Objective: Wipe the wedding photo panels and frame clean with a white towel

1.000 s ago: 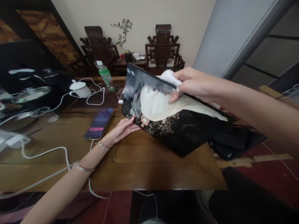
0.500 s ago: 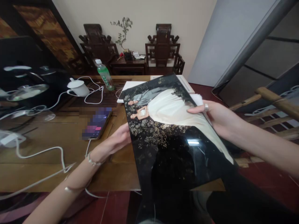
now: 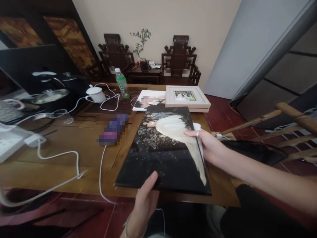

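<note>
A flat, glossy black wedding photo panel (image 3: 163, 158) lies tilted low over the near part of the table, showing a couple and a long white dress. My right hand (image 3: 208, 142) grips its right edge, the thumb resting on the dress. A bit of white cloth or tissue (image 3: 197, 126) shows between that hand and the edge. At the near edge, my left hand (image 3: 147, 195) has its thumb on the glossy face and its fingers underneath. Just beyond the panel are a white-edged photo print (image 3: 145, 99) and a light framed picture (image 3: 188, 96), which rests on another flat frame.
On the wooden table (image 3: 81, 132) are a phone (image 3: 112, 130) on a white cable, a lidded white cup (image 3: 96, 95), a green-labelled bottle (image 3: 122, 84), a dark pot (image 3: 52, 99) and a power strip (image 3: 11, 142). A wooden chair (image 3: 294, 115) stands at right.
The panel has come down and turned flatter toward the table. My left hand has gone from its left edge to its near edge. The framed picture behind is now uncovered.
</note>
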The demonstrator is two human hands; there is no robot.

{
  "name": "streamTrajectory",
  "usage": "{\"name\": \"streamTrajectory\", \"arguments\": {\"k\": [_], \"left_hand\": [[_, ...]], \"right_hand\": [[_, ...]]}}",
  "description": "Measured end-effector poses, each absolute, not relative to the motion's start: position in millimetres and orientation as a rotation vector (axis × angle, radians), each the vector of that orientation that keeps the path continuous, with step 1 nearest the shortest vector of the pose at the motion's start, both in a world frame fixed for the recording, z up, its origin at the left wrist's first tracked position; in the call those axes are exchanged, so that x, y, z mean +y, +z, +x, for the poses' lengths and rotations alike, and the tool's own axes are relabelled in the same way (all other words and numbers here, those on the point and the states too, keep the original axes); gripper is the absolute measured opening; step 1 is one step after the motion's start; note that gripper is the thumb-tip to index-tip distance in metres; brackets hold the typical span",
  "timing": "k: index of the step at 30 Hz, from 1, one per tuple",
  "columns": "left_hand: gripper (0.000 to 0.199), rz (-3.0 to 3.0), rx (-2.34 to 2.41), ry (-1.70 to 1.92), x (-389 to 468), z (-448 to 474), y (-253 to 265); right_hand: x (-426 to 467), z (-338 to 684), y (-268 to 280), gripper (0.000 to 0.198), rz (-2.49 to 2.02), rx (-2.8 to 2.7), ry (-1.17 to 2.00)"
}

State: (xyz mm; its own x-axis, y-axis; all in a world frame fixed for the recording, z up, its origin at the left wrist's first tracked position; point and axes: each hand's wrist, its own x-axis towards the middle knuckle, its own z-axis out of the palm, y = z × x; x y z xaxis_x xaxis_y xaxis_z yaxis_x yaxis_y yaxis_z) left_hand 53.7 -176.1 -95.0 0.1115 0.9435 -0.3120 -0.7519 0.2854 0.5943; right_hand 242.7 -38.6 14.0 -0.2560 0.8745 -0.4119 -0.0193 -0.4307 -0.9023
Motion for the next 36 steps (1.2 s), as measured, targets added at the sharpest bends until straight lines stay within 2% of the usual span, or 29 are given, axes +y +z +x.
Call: {"name": "streamTrajectory", "arguments": {"k": [2, 5, 7, 10, 14, 16, 18, 20, 24, 26, 28, 33, 36], "left_hand": [[0.009, 0.312, 0.739, 1.352, -174.5, 58.0, -96.2], [0.009, 0.281, 0.743, 1.366, -170.6, 51.7, -97.9], [0.011, 0.262, 0.751, 1.373, -168.5, 41.4, -99.1], [0.013, 0.244, 0.778, 1.401, -166.8, 26.0, -103.3], [0.012, 0.248, 0.802, 1.437, -165.6, 14.9, -111.3], [0.014, 0.241, 0.812, 1.456, -164.9, 11.4, -114.1], [0.018, 0.232, 0.826, 1.474, -164.4, 7.5, -115.5], [0.022, 0.226, 0.840, 1.486, -163.8, 3.2, -115.7], [0.023, 0.233, 0.871, 1.466, -161.4, -3.9, -112.3], [0.023, 0.238, 0.885, 1.462, -159.2, -4.7, -108.7], [0.023, 0.227, 0.896, 1.475, -156.2, -3.7, -104.7], [0.024, 0.168, 0.912, 1.528, -148.9, -4.9, -101.7], [0.024, 0.157, 0.907, 1.485, -145.8, -10.6, -103.4]], "right_hand": [[-35.2, 239.7, 8.2, 0.031, -1.394, -0.983, 1.741], [-27.2, 244.4, 6.4, 0.033, -1.399, -1.017, 1.653], [-17.0, 255.3, 9.2, 0.034, -1.397, -1.120, 1.485], [5.4, 280.8, 19.4, 0.032, -1.380, -1.450, 0.920], [29.7, 309.2, 28.4, 0.017, -1.347, -2.145, 0.078], [31.9, 312.4, 21.0, 0.028, -1.336, -2.458, -0.154], [27.2, 308.2, 6.0, 0.043, -1.304, -2.680, -0.255], [18.6, 299.4, -9.9, 0.049, -1.238, -2.822, -0.250], [4.4, 279.2, -16.7, 0.023, -1.086, -2.927, -0.055], [6.1, 269.9, -5.3, 0.039, -1.079, -2.880, 0.049], [17.1, 259.2, 8.9, 0.046, -1.099, -2.811, 0.057], [75.7, 214.1, 15.8, 0.028, -1.198, -2.847, -0.293], [110.4, 177.1, -3.0, 0.033, -0.947, -2.988, -0.643]]}}
